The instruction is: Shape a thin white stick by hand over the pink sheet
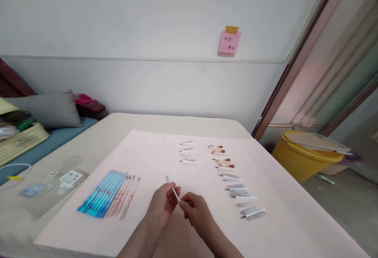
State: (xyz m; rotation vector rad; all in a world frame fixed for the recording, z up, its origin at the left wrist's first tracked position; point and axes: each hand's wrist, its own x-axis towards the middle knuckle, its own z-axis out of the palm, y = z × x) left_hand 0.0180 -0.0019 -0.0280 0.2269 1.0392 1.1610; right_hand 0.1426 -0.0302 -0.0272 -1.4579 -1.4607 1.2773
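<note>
I pinch one thin white brush stick between left hand and right hand, both grasping it above the pale pink paper sheet.

You have one legible sign in view: a pink sticky note taped to the far wall, right of centre. Its upper line is handwritten and looks like "458"; the last digit is uncertain. The lower line holds two small handwritten marks, too blurred to read.

At the near left of the desk you have clear plastic packets with white and blue printed labels. Print is present on them, but too small to make out.

No brand, number or label can be read on anything else in view.
</note>
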